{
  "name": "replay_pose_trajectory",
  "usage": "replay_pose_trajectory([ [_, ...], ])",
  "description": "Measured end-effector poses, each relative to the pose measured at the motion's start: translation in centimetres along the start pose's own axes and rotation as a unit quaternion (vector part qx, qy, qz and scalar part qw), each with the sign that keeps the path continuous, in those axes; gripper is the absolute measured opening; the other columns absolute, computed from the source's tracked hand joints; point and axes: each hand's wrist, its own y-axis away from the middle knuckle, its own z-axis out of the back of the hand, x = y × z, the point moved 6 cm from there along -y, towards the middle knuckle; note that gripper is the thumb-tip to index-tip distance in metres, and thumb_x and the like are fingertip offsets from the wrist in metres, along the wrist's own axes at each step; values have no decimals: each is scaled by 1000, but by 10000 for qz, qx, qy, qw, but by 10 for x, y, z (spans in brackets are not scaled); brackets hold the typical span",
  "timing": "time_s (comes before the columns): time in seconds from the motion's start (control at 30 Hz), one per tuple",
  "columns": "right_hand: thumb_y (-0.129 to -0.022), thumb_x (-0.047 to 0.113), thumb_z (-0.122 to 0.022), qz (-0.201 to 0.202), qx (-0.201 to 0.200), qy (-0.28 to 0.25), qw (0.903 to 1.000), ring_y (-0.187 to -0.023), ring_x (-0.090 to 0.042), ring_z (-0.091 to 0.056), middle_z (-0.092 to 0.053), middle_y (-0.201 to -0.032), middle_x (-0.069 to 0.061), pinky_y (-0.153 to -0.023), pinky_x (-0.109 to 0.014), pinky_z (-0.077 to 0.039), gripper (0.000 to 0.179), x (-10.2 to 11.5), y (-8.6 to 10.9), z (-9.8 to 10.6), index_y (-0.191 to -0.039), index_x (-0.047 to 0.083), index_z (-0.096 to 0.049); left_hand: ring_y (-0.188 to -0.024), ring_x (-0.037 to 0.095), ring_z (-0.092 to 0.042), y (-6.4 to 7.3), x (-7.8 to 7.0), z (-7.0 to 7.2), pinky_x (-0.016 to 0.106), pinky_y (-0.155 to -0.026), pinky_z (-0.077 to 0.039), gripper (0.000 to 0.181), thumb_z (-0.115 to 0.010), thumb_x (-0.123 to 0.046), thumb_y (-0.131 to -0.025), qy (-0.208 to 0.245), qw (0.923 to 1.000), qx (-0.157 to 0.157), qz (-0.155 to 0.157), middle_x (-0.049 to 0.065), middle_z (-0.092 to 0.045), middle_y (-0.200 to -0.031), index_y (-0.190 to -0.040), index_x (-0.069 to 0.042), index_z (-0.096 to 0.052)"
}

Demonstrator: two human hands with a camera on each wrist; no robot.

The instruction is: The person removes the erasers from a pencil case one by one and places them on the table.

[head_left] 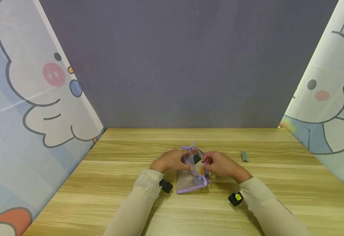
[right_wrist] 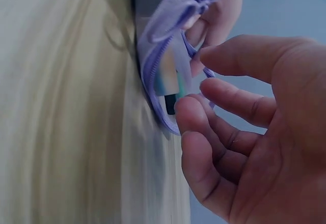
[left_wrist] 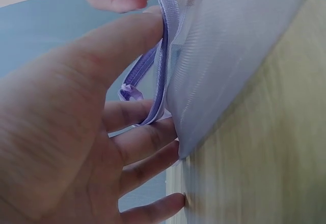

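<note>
A see-through mesh pouch [head_left: 185,183] with purple zipper edging lies on the table, its mouth gaping toward the right. My left hand [head_left: 172,160] holds the pouch's rim at the left, with the thumb and forefinger at the purple zipper [left_wrist: 162,76]. At the right side of the mouth is my right hand [head_left: 220,165], fingers loosely bent and nothing seen between them. Inside the pouch show a dark block-like item [head_left: 196,159] and an orange item [head_left: 201,171]. Their exact kind cannot be made out.
A small grey-green block [head_left: 244,156] lies on the wooden table [head_left: 124,183] to the right of the right hand. A dark grey panel [head_left: 189,65] stands at the table's back edge. Cartoon-printed cloths hang on both sides.
</note>
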Motion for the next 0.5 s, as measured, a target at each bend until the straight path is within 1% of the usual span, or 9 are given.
replay_pose_trajectory([
  [0.17,-87,11,-72,54,130,103,9998,-69,-12,-57,-63,-80,2,-60,-28,-49,17,2,-2,-4,-101,3,-66,-108,13,-57,-2,-2,3,38,-88,-49,79,-72,-61,-84,-74,10000,-5,-40,-3,-58,-138,-152,-29,-47],
  [0.27,-86,11,-74,119,85,171,9997,-68,-11,-58,-64,-78,3,-59,-28,-49,17,3,-3,-5,-99,4,-66,-107,14,-57,-3,-3,5,39,-85,-49,78,-73,-60,-84,-87,9999,-39,-69,-3,-59,-137,-152,-32,-46],
  [0.37,-86,10,-75,108,78,190,9997,-69,-11,-59,-64,-78,4,-60,-28,-49,17,4,-3,-7,-99,4,-65,-100,16,-58,-2,-3,5,39,-81,-49,78,-73,-59,-84,-54,9999,-46,-87,-3,-62,-129,-152,-33,-45],
  [0.5,-88,10,-74,8,225,165,9996,-71,-11,-60,-65,-81,2,-62,-29,-51,20,4,-2,-13,-103,0,-65,-105,16,-58,1,-3,2,39,-84,-50,80,-74,-61,-83,-126,9999,-5,-59,-4,-63,-126,-152,-29,-47],
])
